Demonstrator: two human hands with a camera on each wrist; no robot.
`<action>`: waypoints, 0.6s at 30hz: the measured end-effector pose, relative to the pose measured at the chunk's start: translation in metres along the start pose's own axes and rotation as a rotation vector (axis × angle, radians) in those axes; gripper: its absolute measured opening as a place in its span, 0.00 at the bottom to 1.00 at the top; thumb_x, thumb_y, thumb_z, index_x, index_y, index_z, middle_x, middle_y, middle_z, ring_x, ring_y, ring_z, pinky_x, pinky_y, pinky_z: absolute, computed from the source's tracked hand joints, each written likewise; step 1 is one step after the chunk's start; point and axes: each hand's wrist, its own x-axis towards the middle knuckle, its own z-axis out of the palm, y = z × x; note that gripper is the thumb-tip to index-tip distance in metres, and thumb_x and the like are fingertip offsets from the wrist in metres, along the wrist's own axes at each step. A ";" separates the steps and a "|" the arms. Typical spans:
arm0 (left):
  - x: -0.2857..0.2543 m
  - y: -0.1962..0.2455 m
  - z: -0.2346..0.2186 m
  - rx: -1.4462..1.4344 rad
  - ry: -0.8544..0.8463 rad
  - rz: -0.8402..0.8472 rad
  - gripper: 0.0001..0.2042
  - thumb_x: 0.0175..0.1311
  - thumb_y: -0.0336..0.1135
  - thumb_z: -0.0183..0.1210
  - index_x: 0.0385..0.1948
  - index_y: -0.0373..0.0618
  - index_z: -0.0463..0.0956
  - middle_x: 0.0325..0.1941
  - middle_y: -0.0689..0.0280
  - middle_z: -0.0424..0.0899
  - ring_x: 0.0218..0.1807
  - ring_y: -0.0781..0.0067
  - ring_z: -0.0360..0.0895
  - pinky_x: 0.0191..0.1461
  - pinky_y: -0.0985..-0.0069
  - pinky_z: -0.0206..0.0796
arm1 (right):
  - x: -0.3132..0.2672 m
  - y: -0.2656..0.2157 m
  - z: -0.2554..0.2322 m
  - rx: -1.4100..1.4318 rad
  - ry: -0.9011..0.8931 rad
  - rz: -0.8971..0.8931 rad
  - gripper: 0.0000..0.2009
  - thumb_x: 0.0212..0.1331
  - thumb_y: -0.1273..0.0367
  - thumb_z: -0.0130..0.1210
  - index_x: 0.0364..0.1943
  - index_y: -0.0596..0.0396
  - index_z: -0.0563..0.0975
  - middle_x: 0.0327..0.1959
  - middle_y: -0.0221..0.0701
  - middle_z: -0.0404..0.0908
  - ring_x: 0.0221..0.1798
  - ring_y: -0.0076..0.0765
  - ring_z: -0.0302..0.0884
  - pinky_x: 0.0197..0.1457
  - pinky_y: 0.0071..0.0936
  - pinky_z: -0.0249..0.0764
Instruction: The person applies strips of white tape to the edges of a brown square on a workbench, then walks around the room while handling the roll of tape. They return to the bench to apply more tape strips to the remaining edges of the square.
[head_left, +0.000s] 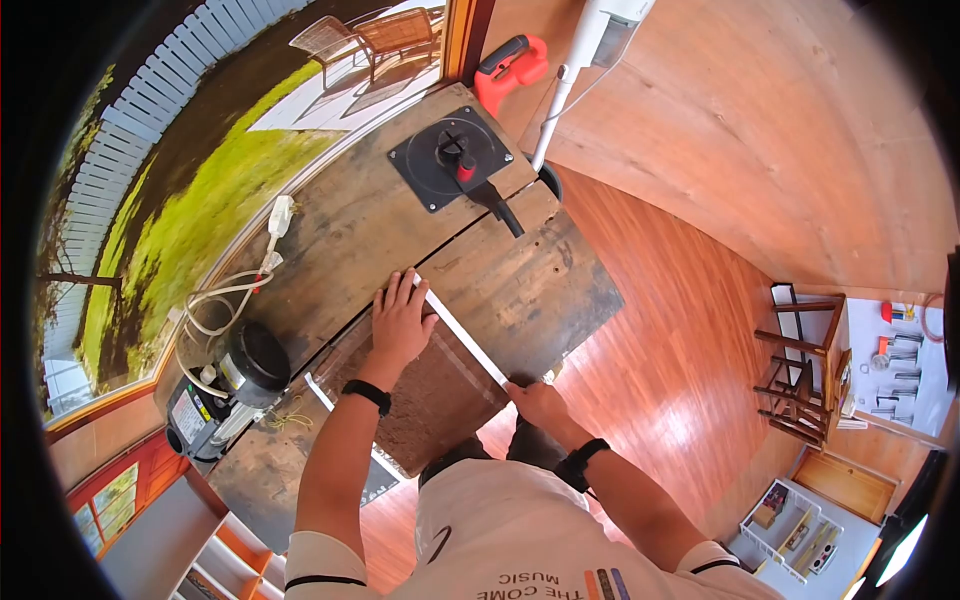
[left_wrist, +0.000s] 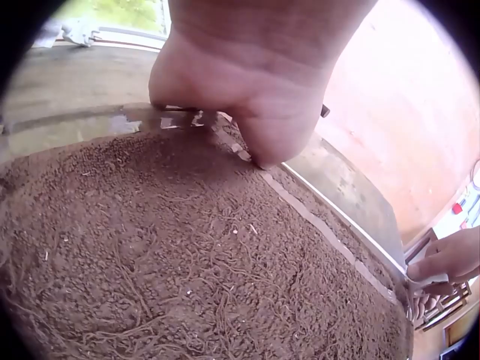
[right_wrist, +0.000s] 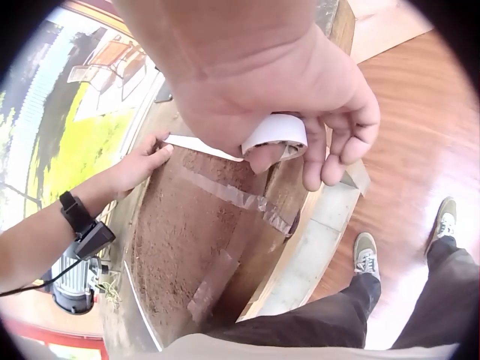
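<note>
A brown, rough-textured sheet (head_left: 435, 395) with root-like strands on its surface lies at the near edge of the wooden table. Along its right side a white tape strip (head_left: 462, 332) runs taut between the two hands. My left hand (head_left: 400, 325) presses the strip's far end at the sheet's corner, fingers extended. At the table's near edge my right hand (head_left: 543, 408) holds the tape roll (right_wrist: 279, 133), its thumb through the roll's core and the other fingers loosely bent. A shiny clear tape band (left_wrist: 319, 225) crosses the sheet beside the white strip.
Another white strip (right_wrist: 138, 304) borders the sheet's left side. A motor-like machine (head_left: 235, 380) with a cable stands on the table's left. A black square plate (head_left: 420, 165) with a handle is fixed at the far end. A red tool (head_left: 510, 70) and white stick vacuum (head_left: 590, 45) stand beyond.
</note>
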 end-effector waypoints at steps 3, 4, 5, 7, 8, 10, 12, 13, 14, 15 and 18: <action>0.001 0.004 -0.004 0.012 -0.020 -0.018 0.27 0.64 0.44 0.58 0.65 0.50 0.66 0.76 0.59 0.55 0.77 0.53 0.48 0.76 0.49 0.43 | 0.005 -0.005 0.001 -0.016 -0.030 0.041 0.34 0.63 0.42 0.42 0.41 0.64 0.82 0.45 0.54 0.82 0.51 0.60 0.79 0.55 0.47 0.75; 0.002 0.005 -0.006 0.013 -0.019 -0.016 0.27 0.64 0.44 0.58 0.65 0.50 0.66 0.76 0.59 0.55 0.77 0.53 0.48 0.76 0.49 0.43 | 0.007 -0.006 0.003 -0.014 -0.029 0.042 0.34 0.63 0.42 0.42 0.41 0.64 0.82 0.45 0.54 0.82 0.51 0.60 0.79 0.55 0.47 0.75; 0.003 0.007 -0.009 0.012 -0.049 -0.036 0.26 0.64 0.43 0.58 0.64 0.49 0.67 0.76 0.57 0.55 0.77 0.52 0.48 0.76 0.48 0.43 | 0.009 -0.007 0.004 -0.033 -0.004 0.031 0.34 0.62 0.43 0.42 0.40 0.65 0.82 0.44 0.55 0.82 0.50 0.61 0.79 0.55 0.47 0.74; 0.007 0.016 -0.018 0.011 -0.078 -0.047 0.25 0.63 0.42 0.58 0.63 0.48 0.68 0.75 0.56 0.55 0.77 0.52 0.48 0.76 0.48 0.43 | 0.015 -0.008 0.004 -0.048 0.027 0.024 0.33 0.62 0.44 0.42 0.39 0.66 0.82 0.42 0.56 0.82 0.50 0.62 0.79 0.55 0.48 0.73; 0.006 0.022 -0.020 0.049 0.003 -0.059 0.24 0.63 0.41 0.57 0.61 0.47 0.70 0.74 0.55 0.58 0.76 0.52 0.51 0.75 0.49 0.44 | 0.017 -0.007 0.004 -0.055 0.007 0.016 0.33 0.62 0.45 0.42 0.40 0.66 0.82 0.43 0.57 0.81 0.50 0.62 0.79 0.56 0.48 0.73; 0.005 0.030 -0.021 0.088 0.088 -0.068 0.22 0.62 0.39 0.57 0.59 0.45 0.71 0.72 0.53 0.61 0.75 0.52 0.54 0.75 0.50 0.45 | 0.019 -0.009 0.003 -0.061 -0.009 0.007 0.32 0.62 0.45 0.43 0.41 0.67 0.81 0.44 0.57 0.81 0.51 0.62 0.79 0.56 0.48 0.73; -0.009 0.036 -0.015 0.087 0.069 0.192 0.20 0.61 0.36 0.57 0.55 0.44 0.73 0.67 0.52 0.67 0.71 0.53 0.60 0.74 0.52 0.48 | 0.019 -0.010 0.002 -0.076 0.001 0.009 0.32 0.62 0.46 0.44 0.42 0.67 0.81 0.45 0.58 0.81 0.52 0.62 0.78 0.58 0.48 0.73; -0.021 0.040 -0.007 0.045 0.080 0.295 0.20 0.60 0.35 0.57 0.55 0.44 0.74 0.63 0.53 0.71 0.68 0.54 0.64 0.74 0.55 0.49 | 0.018 -0.009 0.000 -0.075 0.001 0.011 0.32 0.62 0.46 0.44 0.42 0.67 0.81 0.45 0.58 0.81 0.52 0.62 0.78 0.58 0.48 0.73; -0.035 0.044 -0.001 0.045 0.078 0.298 0.20 0.60 0.35 0.57 0.55 0.44 0.74 0.63 0.53 0.71 0.68 0.54 0.64 0.74 0.55 0.49 | 0.018 -0.010 -0.001 -0.076 -0.016 0.008 0.32 0.62 0.46 0.44 0.42 0.68 0.81 0.46 0.58 0.80 0.53 0.62 0.78 0.58 0.48 0.73; -0.048 0.048 0.003 0.008 0.003 0.409 0.21 0.60 0.37 0.59 0.56 0.44 0.74 0.64 0.53 0.70 0.69 0.54 0.63 0.74 0.55 0.49 | 0.018 -0.011 -0.001 -0.076 -0.035 0.004 0.32 0.62 0.47 0.44 0.43 0.68 0.80 0.47 0.57 0.80 0.53 0.62 0.78 0.58 0.47 0.73; -0.063 0.056 0.002 -0.040 -0.075 0.488 0.23 0.59 0.41 0.61 0.57 0.46 0.74 0.65 0.54 0.69 0.70 0.53 0.61 0.74 0.55 0.48 | 0.017 -0.013 -0.005 -0.072 -0.054 0.000 0.32 0.61 0.47 0.45 0.45 0.68 0.80 0.48 0.58 0.80 0.54 0.62 0.77 0.58 0.48 0.73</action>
